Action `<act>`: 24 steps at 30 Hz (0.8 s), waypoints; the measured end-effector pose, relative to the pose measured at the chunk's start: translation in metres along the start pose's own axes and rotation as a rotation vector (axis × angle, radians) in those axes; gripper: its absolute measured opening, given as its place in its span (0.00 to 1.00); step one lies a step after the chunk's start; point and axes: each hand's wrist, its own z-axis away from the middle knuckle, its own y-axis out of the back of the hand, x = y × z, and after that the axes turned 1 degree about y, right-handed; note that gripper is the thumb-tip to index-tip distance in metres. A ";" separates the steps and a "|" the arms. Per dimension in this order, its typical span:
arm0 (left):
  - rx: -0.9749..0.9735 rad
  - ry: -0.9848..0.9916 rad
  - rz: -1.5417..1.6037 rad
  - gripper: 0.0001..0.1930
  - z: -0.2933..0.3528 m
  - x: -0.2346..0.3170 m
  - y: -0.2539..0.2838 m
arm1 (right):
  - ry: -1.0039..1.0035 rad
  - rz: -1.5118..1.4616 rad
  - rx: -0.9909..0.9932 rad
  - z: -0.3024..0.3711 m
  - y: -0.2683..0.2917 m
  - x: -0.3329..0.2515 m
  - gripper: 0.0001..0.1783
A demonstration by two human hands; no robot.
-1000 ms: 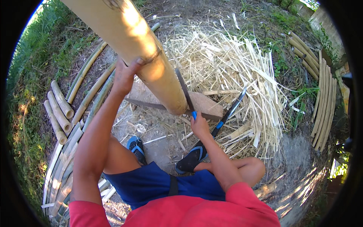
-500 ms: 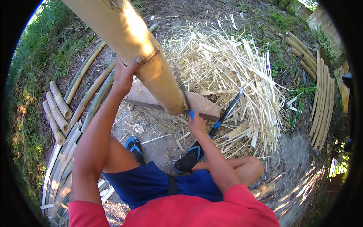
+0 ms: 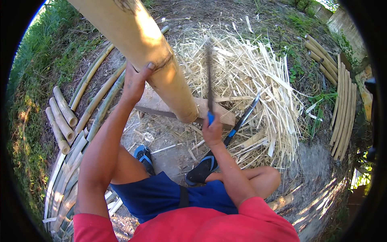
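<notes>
A thick yellow bamboo pole (image 3: 155,56) leans down from the top of the view, its lower end on a wooden block (image 3: 217,113). My left hand (image 3: 137,80) grips the pole's left side, thumb laid across it near a dark node ring. In my right hand (image 3: 213,131) is a knife (image 3: 209,84), fingers wrapped round its blue handle. The blade, smeared by motion, points away from me just right of the pole, apart from it. Another long blade with a blue and black handle (image 3: 244,119) lies to the right of that hand.
A heap of pale bamboo shavings (image 3: 258,88) spreads beyond the block. Short bamboo tubes (image 3: 62,121) and split strips (image 3: 66,181) lie at left. More bamboo pieces (image 3: 344,109) are stacked at right. My sandalled feet (image 3: 203,167) flank the near side of the block.
My right hand has shifted slightly right and nearer me. The knife has come away from the pole's lower end, and its blade now shows beside the pole. My left hand barely moved.
</notes>
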 end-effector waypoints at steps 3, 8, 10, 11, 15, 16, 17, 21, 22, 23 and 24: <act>0.009 -0.067 -0.048 0.40 0.001 0.005 -0.003 | -0.210 0.227 -0.318 0.011 -0.021 0.031 0.18; -0.025 -0.042 0.004 0.41 0.004 0.009 -0.007 | -0.064 0.134 -0.180 -0.016 0.017 0.000 0.17; -0.040 -0.031 0.024 0.42 0.004 0.006 -0.005 | 0.017 -0.078 -0.044 -0.028 0.039 -0.022 0.17; -0.038 -0.022 0.024 0.41 0.004 0.004 -0.004 | 0.130 -0.200 0.055 -0.032 0.044 -0.029 0.17; -0.010 -0.014 -0.002 0.41 0.001 -0.002 0.002 | 0.155 -0.166 0.231 -0.012 0.017 -0.009 0.19; -0.007 -0.016 -0.016 0.41 0.002 -0.002 0.004 | 0.004 -0.005 0.024 0.001 0.000 0.004 0.19; -0.004 -0.024 -0.013 0.40 0.001 -0.001 0.005 | -0.159 0.160 -0.210 0.009 -0.013 0.020 0.19; 0.038 -0.012 -0.033 0.40 0.002 0.004 0.007 | -0.256 0.261 -0.337 0.016 -0.030 0.045 0.17; 0.070 0.034 -0.046 0.41 0.004 0.004 0.007 | -0.182 0.193 -0.308 0.012 -0.022 0.039 0.17; 0.093 -0.006 -0.029 0.40 0.004 0.003 0.006 | -0.146 0.165 -0.256 0.002 -0.011 0.027 0.16; 0.141 -0.023 -0.018 0.40 0.005 0.002 0.004 | -0.143 0.163 -0.214 -0.005 0.002 0.011 0.16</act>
